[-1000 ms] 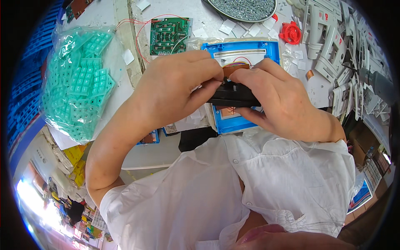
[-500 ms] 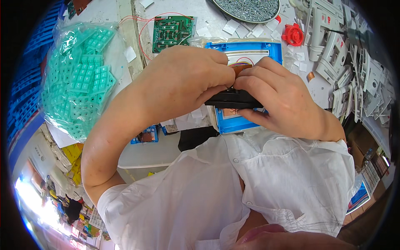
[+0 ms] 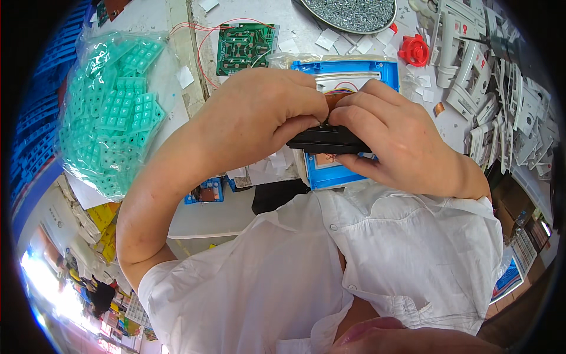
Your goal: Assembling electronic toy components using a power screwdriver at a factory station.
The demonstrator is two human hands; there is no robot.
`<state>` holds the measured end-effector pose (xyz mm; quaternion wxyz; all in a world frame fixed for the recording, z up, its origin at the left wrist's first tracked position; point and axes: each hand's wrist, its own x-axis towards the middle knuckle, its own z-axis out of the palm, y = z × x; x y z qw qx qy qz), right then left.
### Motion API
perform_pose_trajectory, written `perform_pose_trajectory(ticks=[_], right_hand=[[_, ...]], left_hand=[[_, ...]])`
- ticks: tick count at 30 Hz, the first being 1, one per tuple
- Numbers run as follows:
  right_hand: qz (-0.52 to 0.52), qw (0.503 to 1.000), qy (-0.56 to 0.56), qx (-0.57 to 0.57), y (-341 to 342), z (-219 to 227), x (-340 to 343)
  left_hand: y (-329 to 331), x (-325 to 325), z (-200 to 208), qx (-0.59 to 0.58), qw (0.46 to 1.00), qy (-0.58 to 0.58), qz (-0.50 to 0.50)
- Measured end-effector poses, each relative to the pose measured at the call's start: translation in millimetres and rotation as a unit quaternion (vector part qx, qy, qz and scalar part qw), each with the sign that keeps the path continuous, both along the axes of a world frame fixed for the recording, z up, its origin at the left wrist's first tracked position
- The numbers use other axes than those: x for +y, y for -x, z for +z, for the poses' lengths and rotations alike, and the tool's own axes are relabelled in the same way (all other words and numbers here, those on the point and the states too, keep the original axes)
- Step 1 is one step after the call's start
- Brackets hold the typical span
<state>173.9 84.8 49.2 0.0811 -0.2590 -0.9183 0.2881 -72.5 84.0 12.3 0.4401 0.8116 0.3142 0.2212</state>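
A long black plastic part (image 3: 326, 141) is tilted above an open blue casing (image 3: 384, 69). My right hand (image 3: 407, 138) grips its right end, thumb below and fingers over the top. My left hand (image 3: 268, 112) is closed, its fingertips pinching at the part's upper edge; what lies between them is hidden. A brown board (image 3: 336, 100) stands between the two hands, with thin coloured wires (image 3: 342, 90) behind it. Part of the casing's inside is covered by my hands.
A green circuit board (image 3: 246, 50) with red wires lies beyond my left hand. Left is a bag of teal rubber keypads (image 3: 121, 112). A tray of screws (image 3: 354, 13), a red wheel-like part (image 3: 414, 49), a screwdriver-like tool (image 3: 489, 44) and piled white housings (image 3: 525, 106) stand farther right.
My left hand has shifted slightly left and down at the black part, and the brown board has moved a little left. My right hand keeps its grip.
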Motion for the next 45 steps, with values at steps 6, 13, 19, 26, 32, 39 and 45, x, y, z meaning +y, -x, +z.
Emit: perform_pose_trajectory(ticks=[6,13,19,26,32,39,45], right_hand=[[-0.003,1.000,0.009,0.007,0.4,-1.4,1.0],[-0.001,1.000,0.017,0.017,-1.2,-1.6,4.5],[-0.002,1.000,-0.007,0.022,-1.6,-4.2,10.7],[-0.009,1.000,-0.008,0.011,-0.4,-2.9,13.8],[-0.006,1.000,-0.007,0.017,0.6,-3.3,14.3],[0.001,1.000,-0.025,0.008,2.8,-4.1,14.2],[0.014,1.000,-0.019,-0.009,4.5,-3.0,16.1]], left_hand=[[2.0,-1.3,-5.5,-0.040,0.998,0.056,0.017],[0.2,-3.4,0.7,-0.009,0.996,0.080,0.042],[0.0,4.8,9.9,0.038,0.996,0.069,0.047],[2.8,12.7,7.4,0.030,0.995,0.090,0.039],[5.6,14.7,5.6,0.023,0.990,0.134,0.029],[3.4,15.1,6.7,0.047,0.995,0.079,0.026],[-2.8,10.8,10.8,0.091,0.995,0.012,0.045]])
